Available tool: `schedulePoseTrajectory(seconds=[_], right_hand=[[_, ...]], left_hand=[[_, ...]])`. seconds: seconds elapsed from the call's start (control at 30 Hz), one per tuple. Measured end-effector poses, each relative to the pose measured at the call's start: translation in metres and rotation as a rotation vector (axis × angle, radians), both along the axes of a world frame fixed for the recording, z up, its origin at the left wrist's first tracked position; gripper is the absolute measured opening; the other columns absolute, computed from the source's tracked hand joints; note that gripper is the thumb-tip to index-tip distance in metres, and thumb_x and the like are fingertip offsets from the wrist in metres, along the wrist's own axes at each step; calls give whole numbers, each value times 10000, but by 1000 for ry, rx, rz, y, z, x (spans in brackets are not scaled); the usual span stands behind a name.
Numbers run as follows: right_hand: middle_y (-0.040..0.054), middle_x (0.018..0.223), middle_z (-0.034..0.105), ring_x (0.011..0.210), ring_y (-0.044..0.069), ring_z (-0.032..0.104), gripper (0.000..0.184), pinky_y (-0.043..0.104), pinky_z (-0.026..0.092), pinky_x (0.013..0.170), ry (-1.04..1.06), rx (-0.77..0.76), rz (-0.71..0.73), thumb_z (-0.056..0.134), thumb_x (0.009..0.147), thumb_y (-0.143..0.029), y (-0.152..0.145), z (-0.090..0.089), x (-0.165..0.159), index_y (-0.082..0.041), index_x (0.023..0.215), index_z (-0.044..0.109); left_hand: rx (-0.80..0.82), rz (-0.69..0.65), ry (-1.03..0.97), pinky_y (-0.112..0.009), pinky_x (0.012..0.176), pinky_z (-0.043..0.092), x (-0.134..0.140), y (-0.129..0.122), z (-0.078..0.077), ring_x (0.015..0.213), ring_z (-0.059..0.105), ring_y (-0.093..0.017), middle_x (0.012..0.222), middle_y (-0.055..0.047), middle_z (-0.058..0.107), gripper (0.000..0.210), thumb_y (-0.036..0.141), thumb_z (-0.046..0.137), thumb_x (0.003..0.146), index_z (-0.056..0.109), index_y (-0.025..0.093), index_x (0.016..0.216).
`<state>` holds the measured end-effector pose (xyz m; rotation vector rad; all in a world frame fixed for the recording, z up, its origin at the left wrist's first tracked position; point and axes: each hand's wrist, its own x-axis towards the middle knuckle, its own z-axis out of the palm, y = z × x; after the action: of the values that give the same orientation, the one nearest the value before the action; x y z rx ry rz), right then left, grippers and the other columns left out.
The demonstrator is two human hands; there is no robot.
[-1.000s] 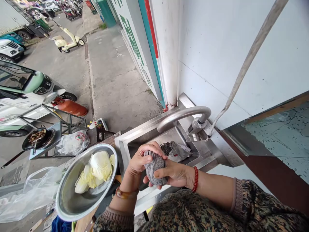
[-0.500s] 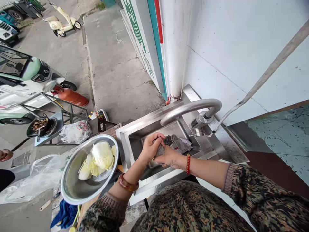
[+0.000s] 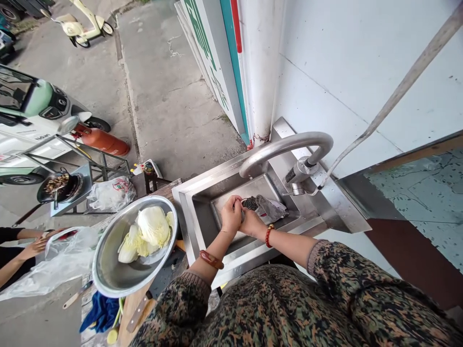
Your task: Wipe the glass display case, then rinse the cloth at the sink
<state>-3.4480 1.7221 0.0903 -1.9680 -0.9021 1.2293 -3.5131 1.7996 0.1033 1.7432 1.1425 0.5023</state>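
Over the stainless steel sink (image 3: 188,214), my left hand (image 3: 231,214) and my right hand (image 3: 253,224) are pressed together, fingers wrapped round a small wad of what looks like grey cloth. Most of that wad is hidden by my fingers. Just past my right hand, a dark wire scrubber (image 3: 249,203) and a crumpled grey cloth (image 3: 272,209) lie in the sink. The curved faucet (image 3: 289,150) arches above them.
To the left stands a metal basin (image 3: 108,270) with napa cabbage (image 3: 155,227). A cutting board (image 3: 128,313) and knife (image 3: 139,311) lie below it. Another person's hands (image 3: 34,248) are at a plastic bag (image 3: 68,260). A wok (image 3: 54,188) sits on a stove.
My hands have come closer together, hiding more of the grey wad. The other person's hands have moved from the wok handle's side to the plastic bag. My view has shifted slightly.
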Motion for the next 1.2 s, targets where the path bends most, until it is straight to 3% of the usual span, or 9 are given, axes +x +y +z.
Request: schedulePoseTrajectory(seconds=[0.2, 0.37, 0.53, 0.63, 0.73, 0.9, 1.0, 1.1, 1.2], right_hand=[[135, 1081, 713, 987, 296, 692, 582, 387, 517, 825, -179, -2, 37, 752, 728, -285, -5, 5, -7, -164, 1251, 526], [135, 1397, 576, 1261, 272, 570, 804, 408, 482, 1008, -235, 173, 19, 750, 782, -333, -52, -4, 0, -217, 1475, 361], [120, 1348, 621, 1179, 301, 615, 649, 467, 493, 982, -423, 12, -8, 655, 884, -444, -133, -8, 52, -247, 1462, 434], [131, 1400, 571, 1248, 327, 549, 553, 498, 449, 1025, -710, -78, -20, 649, 900, -290, -172, -6, 72, -247, 1429, 493], [107, 1424, 557, 1251, 322, 520, 503, 494, 453, 986, -868, -168, -76, 545, 931, -143, -183, -6, 56, -295, 1409, 520], [44, 1334, 630, 1200, 283, 547, 456, 472, 446, 978, -658, -7, -5, 560, 937, -177, -156, -8, 1, -372, 1350, 562], [60, 1257, 678, 1162, 235, 610, 417, 382, 470, 992, -307, 167, -154, 585, 941, -288, -151, 0, -4, -287, 1356, 558], [84, 1245, 697, 1151, 221, 652, 400, 345, 500, 979, -97, 304, -397, 437, 1007, -338, -173, 19, 6, -223, 1378, 531], [62, 1291, 683, 1203, 237, 633, 397, 369, 480, 1039, -123, 412, -467, 432, 1001, -345, -221, 46, 16, -267, 1373, 544]], left_hand=[[-31, 133, 30, -339, 793, 468, -10, -3, -18, 769, 629, -204, 740, -19, 668, 223, 296, 481, 854, 674, 192, 893], [-260, -42, -48, -355, 879, 493, -35, -14, -16, 980, 662, -231, 1115, -96, 695, 427, 468, 643, 810, 684, 189, 1131], [-537, -38, -56, -346, 802, 519, -69, -22, -23, 854, 685, -202, 1033, -88, 680, 603, 623, 651, 789, 637, 165, 1182], [-594, -57, -58, -333, 765, 524, -83, -30, -31, 800, 680, -189, 937, -62, 688, 626, 649, 689, 745, 646, 160, 1135], [-635, -88, -45, -326, 744, 532, -87, -41, -34, 764, 679, -184, 892, -48, 700, 640, 659, 728, 694, 655, 165, 1094], [-619, -146, -26, -321, 743, 535, -75, -67, -23, 770, 681, -192, 896, -56, 708, 685, 677, 741, 660, 659, 153, 1093], [-530, -167, -27, -325, 733, 537, -62, -82, -11, 783, 684, -210, 902, -68, 717, 696, 690, 734, 656, 665, 147, 1086], [-478, -197, -41, -327, 745, 545, -47, -106, 3, 835, 686, -227, 940, -84, 727, 710, 701, 735, 652, 671, 154, 1100], [-562, -257, -104, -350, 766, 571, -30, -154, 20, 947, 691, -257, 1117, -105, 715, 734, 665, 759, 666, 639, 198, 1219]])
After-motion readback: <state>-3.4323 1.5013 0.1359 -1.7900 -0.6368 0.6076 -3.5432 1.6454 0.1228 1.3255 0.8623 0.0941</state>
